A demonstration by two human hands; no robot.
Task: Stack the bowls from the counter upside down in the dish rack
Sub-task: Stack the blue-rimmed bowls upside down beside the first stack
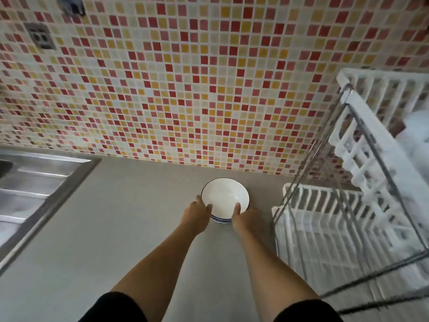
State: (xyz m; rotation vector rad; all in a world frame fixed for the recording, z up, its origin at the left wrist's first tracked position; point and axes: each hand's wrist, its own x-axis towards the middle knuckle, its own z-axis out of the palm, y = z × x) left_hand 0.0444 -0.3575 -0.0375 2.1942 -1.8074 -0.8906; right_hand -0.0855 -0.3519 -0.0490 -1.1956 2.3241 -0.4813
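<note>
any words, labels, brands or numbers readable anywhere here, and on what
None can be read.
The bowl carries only a blue patterned band near its base, no lettering.
The wall socket is too blurred to show any marking.
The dish rack shows no label.

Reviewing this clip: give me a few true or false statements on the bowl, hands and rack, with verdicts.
1. The bowl sits upright on the counter. True.
2. Only the left hand touches the bowl. False: the right hand is on it too, thumb inside the rim.
3. The rack stands to the right of the bowl. True.
4. The bowl is dark inside. False: it is white inside with a dark rim.
5. The sink is right of the rack. False: it is at the far left.
</note>
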